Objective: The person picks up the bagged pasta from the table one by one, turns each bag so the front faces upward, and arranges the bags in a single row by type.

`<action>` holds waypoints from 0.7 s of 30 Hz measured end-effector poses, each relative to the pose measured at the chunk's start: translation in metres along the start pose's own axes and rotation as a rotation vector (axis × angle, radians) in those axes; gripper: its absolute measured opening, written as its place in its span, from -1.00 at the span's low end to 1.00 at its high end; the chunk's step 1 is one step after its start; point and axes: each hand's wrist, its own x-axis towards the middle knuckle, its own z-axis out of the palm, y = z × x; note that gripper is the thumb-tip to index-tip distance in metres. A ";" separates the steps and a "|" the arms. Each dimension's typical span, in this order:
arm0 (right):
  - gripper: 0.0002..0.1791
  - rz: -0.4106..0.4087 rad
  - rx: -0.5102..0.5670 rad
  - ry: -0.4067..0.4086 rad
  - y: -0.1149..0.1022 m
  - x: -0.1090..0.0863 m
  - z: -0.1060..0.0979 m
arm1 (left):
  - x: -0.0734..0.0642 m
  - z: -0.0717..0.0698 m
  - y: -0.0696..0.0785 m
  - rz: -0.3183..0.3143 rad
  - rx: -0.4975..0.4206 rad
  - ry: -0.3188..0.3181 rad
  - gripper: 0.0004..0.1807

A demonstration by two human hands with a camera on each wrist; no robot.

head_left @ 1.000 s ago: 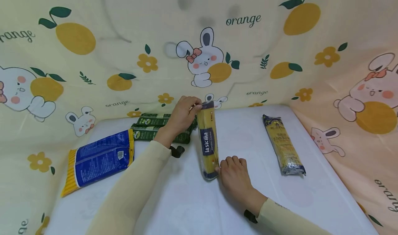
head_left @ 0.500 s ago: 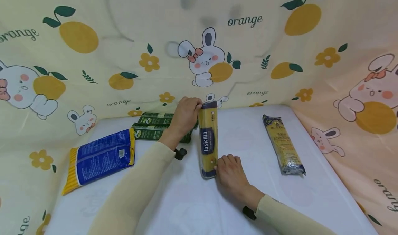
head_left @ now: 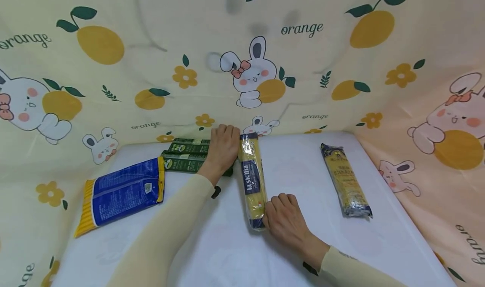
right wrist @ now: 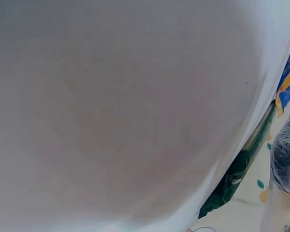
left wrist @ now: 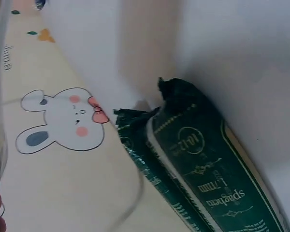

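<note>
In the head view, the pasta pack (head_left: 251, 181), with "la sicilia" printed on its dark label, is held at both ends above or on the middle of the desk (head_left: 212, 253); whether its underside is touched by the desk cannot be told. It is stretched lengthwise away from the person, its far end tilted slightly to the left. The far end is gripped by the left hand (head_left: 223, 150), its fingers curled against the left edge of the wrapper. The near end is pinched from the right by the right hand (head_left: 286, 219), whose fingers are bent well inward, with the thumb largely hidden. Just behind the left hand, two green packs (head_left: 185, 162) are laid side by side and partly covered by it; "spaghetti" can be read upside down on one in the left wrist view. Farther left, a blue bag (head_left: 126, 192) with yellow ends is laid at a slant. On the right, well apart from both hands, a second pack (head_left: 346, 181) is laid on the desk. Dark bands (head_left: 216, 192) are worn below the pale sleeves (head_left: 159, 232). Behind the desk, a cloth (head_left: 151, 76) printed with rabbits and oranges is hung.
</note>
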 end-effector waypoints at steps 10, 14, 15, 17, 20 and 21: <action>-0.67 -0.038 -0.067 0.042 0.003 -0.003 -0.008 | -0.002 0.023 0.002 0.056 0.066 -0.158 -0.95; -0.66 -0.044 -0.085 0.034 0.006 -0.005 -0.007 | -0.002 0.029 0.007 0.059 0.069 -0.187 -0.89; -0.65 -0.044 -0.089 0.030 0.007 -0.007 -0.007 | -0.002 0.030 0.008 0.060 0.065 -0.192 -0.88; -0.64 -0.044 -0.096 0.022 0.008 -0.009 -0.007 | -0.001 0.033 0.011 0.062 0.063 -0.201 -0.87; -0.63 -0.037 -0.098 0.016 0.011 -0.011 -0.007 | -0.001 0.037 0.015 0.060 0.067 -0.214 -0.86; -0.63 -0.036 -0.097 0.015 0.012 -0.012 -0.007 | 0.000 0.039 0.016 0.058 0.070 -0.219 -0.86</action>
